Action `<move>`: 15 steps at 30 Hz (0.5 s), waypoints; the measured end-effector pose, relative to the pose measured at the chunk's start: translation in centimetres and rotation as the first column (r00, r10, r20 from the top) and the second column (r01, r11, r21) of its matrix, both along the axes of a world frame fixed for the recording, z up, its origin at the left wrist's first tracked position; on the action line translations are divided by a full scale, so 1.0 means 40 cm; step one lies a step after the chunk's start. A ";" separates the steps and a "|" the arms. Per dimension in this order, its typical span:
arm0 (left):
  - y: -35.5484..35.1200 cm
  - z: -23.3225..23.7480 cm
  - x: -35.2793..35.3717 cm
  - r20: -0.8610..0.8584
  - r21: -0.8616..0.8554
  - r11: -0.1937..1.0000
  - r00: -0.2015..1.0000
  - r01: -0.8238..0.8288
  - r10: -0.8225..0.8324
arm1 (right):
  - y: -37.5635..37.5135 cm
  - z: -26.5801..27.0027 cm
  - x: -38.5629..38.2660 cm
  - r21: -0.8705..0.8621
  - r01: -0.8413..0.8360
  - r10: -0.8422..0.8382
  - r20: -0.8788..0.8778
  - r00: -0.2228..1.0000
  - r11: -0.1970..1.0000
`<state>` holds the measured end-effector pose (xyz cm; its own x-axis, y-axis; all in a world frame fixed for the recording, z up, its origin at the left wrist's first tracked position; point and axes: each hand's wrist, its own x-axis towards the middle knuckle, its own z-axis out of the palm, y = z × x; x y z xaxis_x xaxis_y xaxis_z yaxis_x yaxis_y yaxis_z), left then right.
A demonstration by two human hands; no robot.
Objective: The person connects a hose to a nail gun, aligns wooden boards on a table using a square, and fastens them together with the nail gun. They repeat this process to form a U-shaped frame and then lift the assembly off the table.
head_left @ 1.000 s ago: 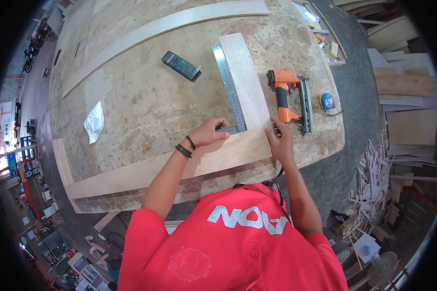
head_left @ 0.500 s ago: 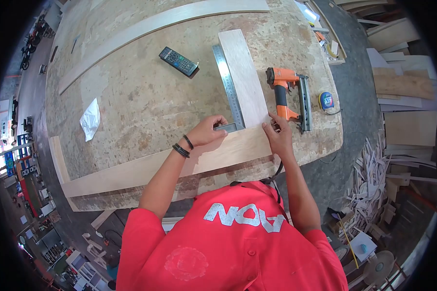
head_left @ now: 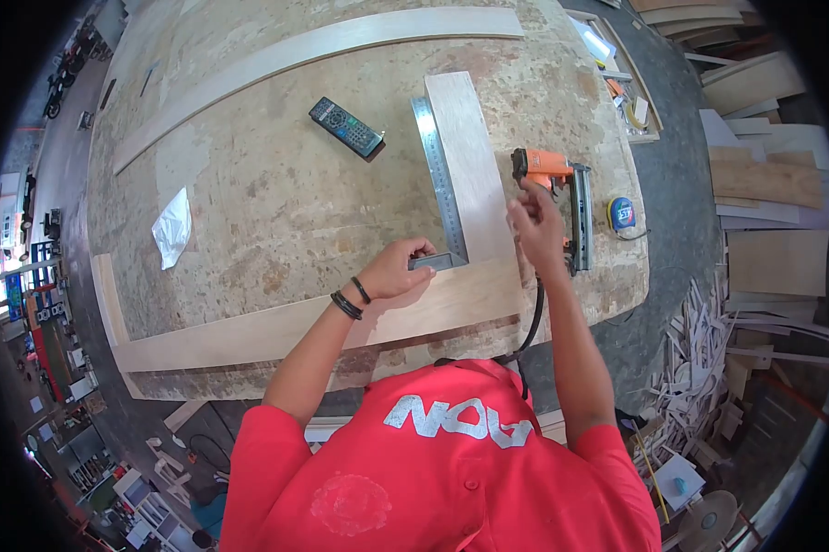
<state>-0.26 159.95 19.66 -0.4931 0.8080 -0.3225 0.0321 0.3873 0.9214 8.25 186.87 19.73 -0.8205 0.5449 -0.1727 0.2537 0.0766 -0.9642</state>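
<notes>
My left hand (head_left: 398,270) pinches the dark handle of a metal try square (head_left: 443,181), whose blade lies along the left edge of a short wooden board (head_left: 470,166). That board meets a long wooden board (head_left: 313,322) at a corner near the table's front edge. My right hand (head_left: 538,225) is raised off the boards, fingers apart, over the orange and black nail gun (head_left: 545,166), partly covering its grip. Whether it touches the gun is unclear. No object shows between its fingers.
On the worktable (head_left: 249,212) lie a remote control (head_left: 347,128), a white crumpled sheet (head_left: 171,228), a blue tape measure (head_left: 621,213) and another long board (head_left: 322,55). A black hose (head_left: 535,317) runs beside my right forearm. Wood scraps (head_left: 686,359) lie on the floor at right.
My right hand has let go of the board corner and moved up to the nail gun. My left hand still holds the square. The view has shifted slightly.
</notes>
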 end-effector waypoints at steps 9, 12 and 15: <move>0.000 0.009 0.001 -0.002 0.021 0.999 0.999 -0.034 0.034 | 0.065 0.035 -0.259 0.010 0.016 -0.016 0.015 1.000 1.000; 0.000 0.016 0.000 -0.014 0.037 0.998 0.999 -0.047 0.048 | 0.062 0.037 -0.292 -0.107 -0.129 0.133 0.023 0.991 0.986; -0.001 0.019 -0.003 0.010 0.031 0.999 0.999 -0.037 0.037 | 0.049 0.056 -0.308 -0.218 -0.044 0.062 0.075 0.995 0.975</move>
